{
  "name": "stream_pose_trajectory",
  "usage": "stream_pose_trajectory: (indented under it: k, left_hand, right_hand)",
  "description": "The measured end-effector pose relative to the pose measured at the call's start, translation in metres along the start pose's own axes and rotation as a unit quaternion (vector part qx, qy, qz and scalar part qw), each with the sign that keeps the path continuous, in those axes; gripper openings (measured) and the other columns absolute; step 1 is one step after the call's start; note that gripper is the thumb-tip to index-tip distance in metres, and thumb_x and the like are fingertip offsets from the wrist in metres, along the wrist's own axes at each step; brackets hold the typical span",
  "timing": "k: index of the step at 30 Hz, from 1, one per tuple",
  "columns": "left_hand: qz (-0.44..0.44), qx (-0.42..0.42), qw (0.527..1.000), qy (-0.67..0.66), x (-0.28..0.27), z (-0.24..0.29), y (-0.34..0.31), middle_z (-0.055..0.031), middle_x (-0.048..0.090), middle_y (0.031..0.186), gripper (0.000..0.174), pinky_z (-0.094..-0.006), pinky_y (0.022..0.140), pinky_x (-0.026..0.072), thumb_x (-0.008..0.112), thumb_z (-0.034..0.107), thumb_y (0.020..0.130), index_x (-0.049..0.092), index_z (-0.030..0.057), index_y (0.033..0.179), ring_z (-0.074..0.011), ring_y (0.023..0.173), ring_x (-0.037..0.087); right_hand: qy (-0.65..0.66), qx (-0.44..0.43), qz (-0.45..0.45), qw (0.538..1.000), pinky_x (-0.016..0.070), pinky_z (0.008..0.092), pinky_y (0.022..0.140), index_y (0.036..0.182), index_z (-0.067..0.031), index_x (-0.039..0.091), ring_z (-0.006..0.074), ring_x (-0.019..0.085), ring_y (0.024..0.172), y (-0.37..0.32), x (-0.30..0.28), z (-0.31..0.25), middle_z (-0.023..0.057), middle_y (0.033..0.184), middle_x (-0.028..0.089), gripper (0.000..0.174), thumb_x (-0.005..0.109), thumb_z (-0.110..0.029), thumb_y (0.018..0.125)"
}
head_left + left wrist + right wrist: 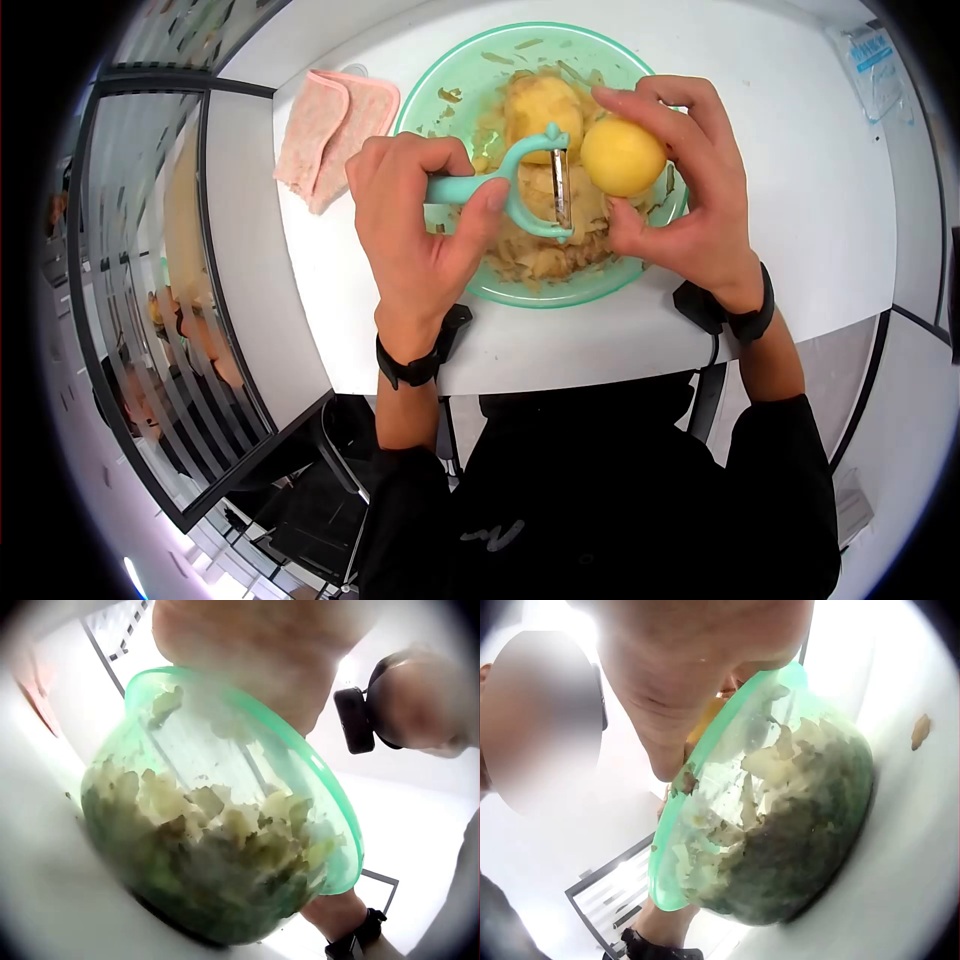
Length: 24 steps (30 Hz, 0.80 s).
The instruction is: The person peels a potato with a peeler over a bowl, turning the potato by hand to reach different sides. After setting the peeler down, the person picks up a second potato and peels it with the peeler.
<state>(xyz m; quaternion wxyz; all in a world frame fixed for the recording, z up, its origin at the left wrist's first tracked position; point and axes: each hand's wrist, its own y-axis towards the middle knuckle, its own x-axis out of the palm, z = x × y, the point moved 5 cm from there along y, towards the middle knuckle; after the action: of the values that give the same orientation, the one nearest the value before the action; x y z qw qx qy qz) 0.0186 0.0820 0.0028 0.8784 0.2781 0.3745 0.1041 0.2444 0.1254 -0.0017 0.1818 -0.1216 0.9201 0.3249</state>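
Observation:
Over the green bowl (470, 60), the left hand (415, 215) grips the handle of a turquoise peeler (520, 180), its metal blade upright and facing right. Just right of the blade, the right hand (695, 180) holds a yellow peeled potato (623, 157) between fingers and thumb. Another yellow potato (543, 112) lies in the bowl on a heap of peelings (550, 262). In the left wrist view, peelings (225, 847) show through the wall of the bowl (341, 817). The right wrist view shows the bowl (667, 862) below the right hand (697, 660).
A folded pink cloth (335, 135) lies on the white table (800, 250) left of the bowl. A clear plastic packet (872, 65) is at the far right corner. One brown scrap (921, 732) lies beside the bowl in the right wrist view.

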Motion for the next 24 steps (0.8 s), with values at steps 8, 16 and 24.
stream_pose_trajectory:
  k: [8, 16, 24]
  left_hand:
    - [0.005, 0.019, 1.000, -0.012, 0.000, 0.002, 0.000, -0.0009, 0.060, 0.082, 0.030, -0.0365, 0.082, 0.0374, 0.084, 0.026, 0.077, 0.062, 0.0103, 0.090, -0.0235, 0.082, 0.051]
    - [0.000, 0.056, 0.998, 0.011, 0.001, 0.008, 0.002, 0.0015, 0.060, 0.082, 0.031, -0.0366, 0.087, 0.0325, 0.085, 0.030, 0.075, 0.065, 0.0120, 0.091, -0.0208, 0.084, 0.053]
    - [0.019, 0.034, 0.998, 0.045, 0.000, -0.003, 0.003, 0.0028, 0.059, 0.082, 0.029, -0.0359, 0.085, 0.0295, 0.082, 0.032, 0.079, 0.064, 0.0115, 0.089, -0.0185, 0.081, 0.050]
  right_hand:
    - [0.003, -0.013, -0.029, 0.999, 0.0570, 0.0348, 0.087, 0.122, -0.0104, 0.067, 0.0280, 0.064, 0.104, 0.000, 0.005, -0.005, 0.0098, 0.118, 0.060, 0.060, 0.076, -0.002, 0.063]
    - [-0.016, -0.042, -0.039, 0.998, 0.0561, 0.0360, 0.087, 0.121, -0.0108, 0.068, 0.0281, 0.065, 0.103, 0.000, 0.008, -0.008, 0.0090, 0.117, 0.061, 0.060, 0.076, -0.002, 0.063]
    - [0.025, -0.013, -0.025, 0.999, 0.0552, 0.0367, 0.090, 0.121, -0.0083, 0.068, 0.0276, 0.065, 0.106, 0.001, 0.002, -0.005, 0.0101, 0.119, 0.063, 0.060, 0.076, -0.002, 0.062]
